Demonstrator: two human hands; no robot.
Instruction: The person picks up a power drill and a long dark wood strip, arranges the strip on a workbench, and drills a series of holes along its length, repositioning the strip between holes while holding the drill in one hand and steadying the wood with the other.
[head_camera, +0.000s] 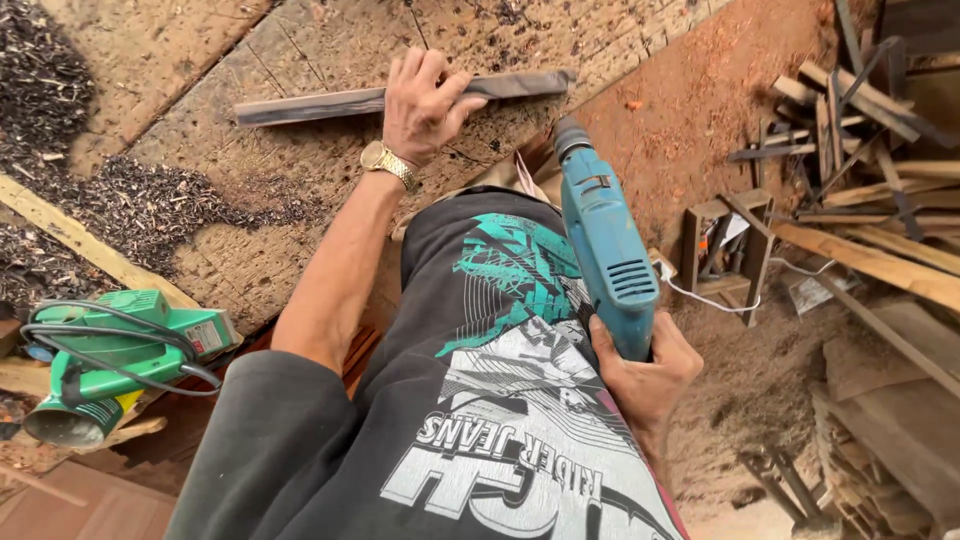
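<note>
Top centre of the frame, on the rough bench (300, 215): a thin grey wood strip (330, 100), lying flat, running left to right. Left hand (420, 105) is pressed down on it right of its middle, fingers curled over the far edge, thumb on the near side; clamped on the strip. Gold watch (388, 162) on that wrist.

Right hand (640, 365), lower centre-right, is wrapped tight round the grip of a blue drill (600, 245). Nose points up the frame towards the strip, not touching it; chuck sits near the left hand's thumb. Can't tell if a bit is fitted, or if a finger is on the trigger.

Risks, as a judgement: the strip is held by one hand only, no clamp seen, so it could spin or skid on the dusty bench if the drill bites. Holding fingers are near the chuck's line, so a slip could catch them. The strip is thin and could split.

Further out: dark shavings (60, 150) at upper left, loose underfoot for the strip. Green planer (110, 355) at lower left, cord coiled on top, near the bench edge. Scrap wood pile (870, 150) at right, well apart.
</note>
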